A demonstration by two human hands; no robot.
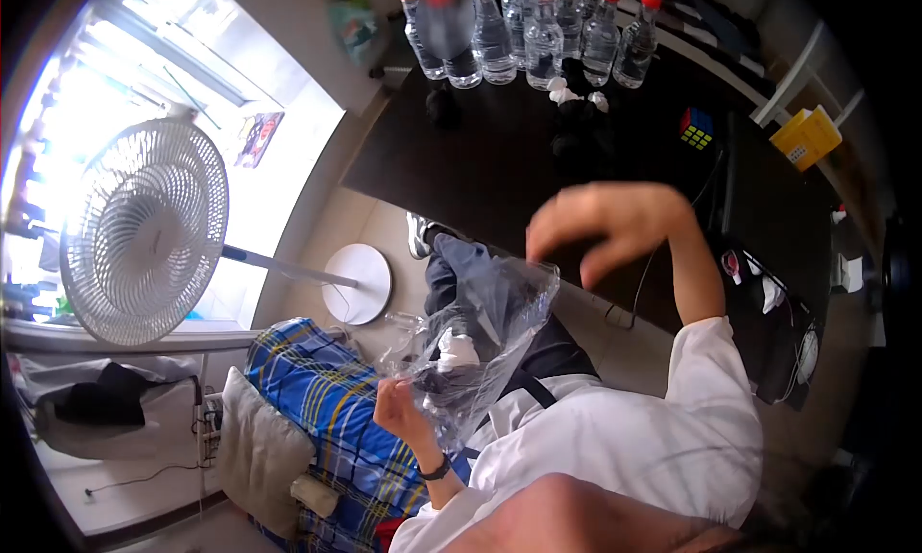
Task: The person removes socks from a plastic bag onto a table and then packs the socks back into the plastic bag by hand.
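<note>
The left hand (401,414) closes on a clear plastic bag (514,308), likely light, limp, slippery; grasp by edge. Right hand (619,225): part-open, contact indeterminable.

We look through one head camera, forward and steeply down, our own lap and arms (698,275) close below, the bench (461,159) beyond, the fan (146,231) at left.

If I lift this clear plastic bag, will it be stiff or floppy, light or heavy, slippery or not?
The clear plastic bag should be floppy: it creases and folds near the left hand. It's probably light, being thin and see-through. Its glossy shine suggests it may be slippery.
</note>
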